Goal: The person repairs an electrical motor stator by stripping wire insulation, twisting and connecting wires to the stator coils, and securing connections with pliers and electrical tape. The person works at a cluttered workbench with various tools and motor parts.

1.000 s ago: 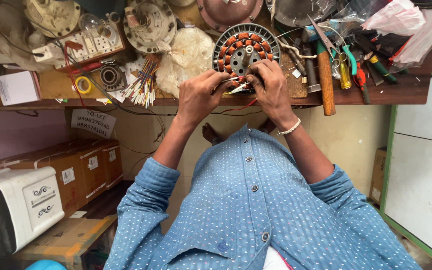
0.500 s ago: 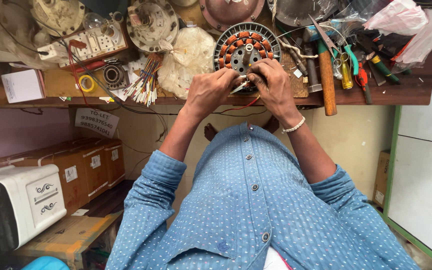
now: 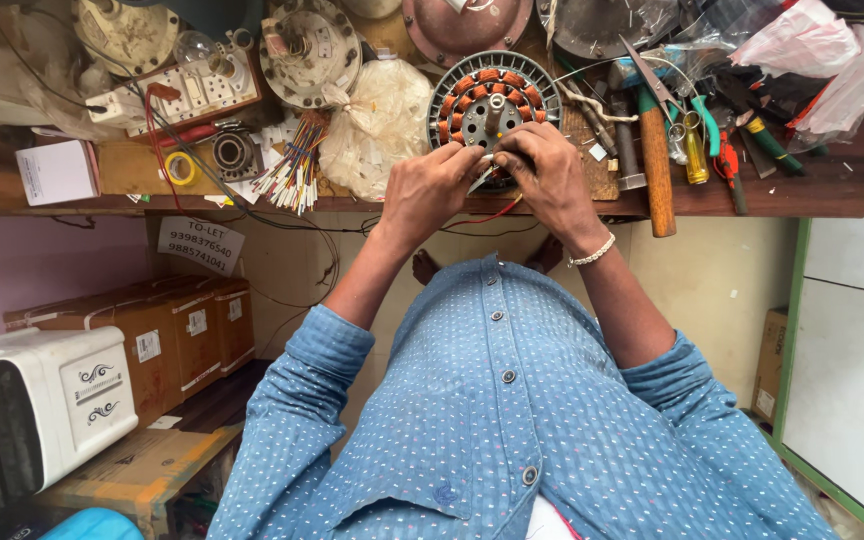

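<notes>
hands: left, right pinched on stator near edge | stator just beyond knuckles

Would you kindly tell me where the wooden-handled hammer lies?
In the head view, the wooden-handled hammer lies on the workbench, right of the right hand, beside the yellow-handled screwdriver.

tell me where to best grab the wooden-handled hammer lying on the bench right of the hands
Grip the long brown wooden handle near its free end, which overhangs the bench's front edge. Come from the person's side: the metal head end is crowded among pliers and scissors.
</notes>
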